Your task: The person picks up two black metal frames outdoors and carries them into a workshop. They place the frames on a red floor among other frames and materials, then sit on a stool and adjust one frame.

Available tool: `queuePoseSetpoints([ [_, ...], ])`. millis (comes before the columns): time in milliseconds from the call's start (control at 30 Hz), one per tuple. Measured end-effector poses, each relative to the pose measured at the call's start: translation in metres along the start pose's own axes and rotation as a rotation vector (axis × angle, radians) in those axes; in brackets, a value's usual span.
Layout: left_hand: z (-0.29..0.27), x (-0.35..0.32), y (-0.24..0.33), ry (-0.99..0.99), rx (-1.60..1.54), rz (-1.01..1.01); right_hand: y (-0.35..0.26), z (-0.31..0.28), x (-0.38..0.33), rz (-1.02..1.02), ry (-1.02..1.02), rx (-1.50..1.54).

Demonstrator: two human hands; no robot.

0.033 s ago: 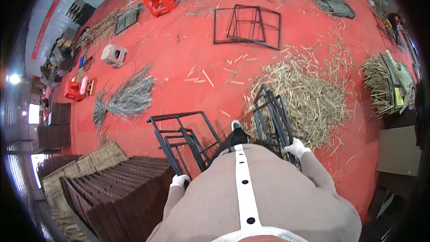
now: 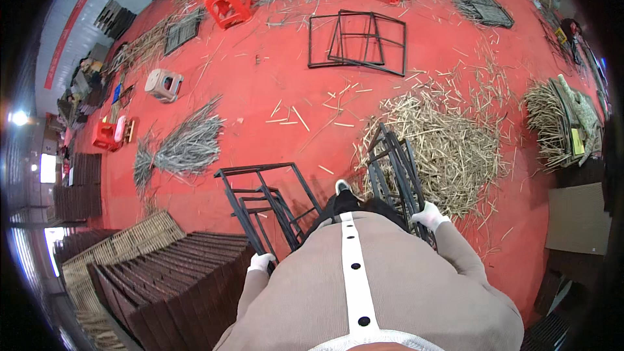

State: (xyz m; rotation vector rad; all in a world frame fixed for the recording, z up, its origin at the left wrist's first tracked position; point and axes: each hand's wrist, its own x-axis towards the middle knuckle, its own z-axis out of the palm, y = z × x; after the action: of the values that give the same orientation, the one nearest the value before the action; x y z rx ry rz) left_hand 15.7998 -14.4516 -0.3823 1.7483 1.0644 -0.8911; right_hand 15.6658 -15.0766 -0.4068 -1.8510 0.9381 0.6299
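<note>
1. Frames of black metal are in both hands: the left hand (image 2: 260, 262), in a white glove, is closed around a bar of the left frames (image 2: 263, 198), and the right hand (image 2: 429, 215), gloved the same, is closed around the edge of the right frames (image 2: 394, 172).
2. Each bundle hangs upright at the person's side, just above the red floor (image 2: 260, 91); the left one is beside a stack of dark woven panels (image 2: 175, 286), the right one at the edge of a straw pile (image 2: 448, 149).
3. One shoe (image 2: 342, 186) shows between the two bundles, pointing up the picture.
4. Ahead on the floor lie more frames (image 2: 357, 39), flat and overlapping, well apart from the person.
5. Elsewhere: a bundle of grey reeds (image 2: 185, 146) to the left, red stools (image 2: 227, 1) at the far end, a grey stool (image 2: 162, 84), and loose sticks scattered about.
6. Judged from this, the step in hand is carrying, both grips full and the load clear of the ground.
7. A next move would call for steady, level grips, since the long bars could catch on the panels or drag through the straw; footing among the loose sticks needs care too.
</note>
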Motion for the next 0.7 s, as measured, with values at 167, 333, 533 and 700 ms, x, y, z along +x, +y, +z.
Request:
queuePoseSetpoints([
  [167, 0.023, 0.024, 0.138, -0.145, 0.168, 0.249, -0.089, -0.036, 0.043, 0.118, 0.015, 0.009],
  [333, 0.040, 0.075, 0.237, -0.074, -0.013, 0.045, -0.152, -0.065, 0.101, 0.130, -0.015, 0.174],
  [533, 0.066, 0.110, 0.396, -0.073, 0.102, 0.142, -0.210, -0.095, 0.199, 0.158, 0.019, 0.242],
  [700, 0.096, 0.118, 0.555, -0.067, 0.118, 0.207, -0.261, -0.127, 0.251, 0.197, -0.014, 0.188],
])
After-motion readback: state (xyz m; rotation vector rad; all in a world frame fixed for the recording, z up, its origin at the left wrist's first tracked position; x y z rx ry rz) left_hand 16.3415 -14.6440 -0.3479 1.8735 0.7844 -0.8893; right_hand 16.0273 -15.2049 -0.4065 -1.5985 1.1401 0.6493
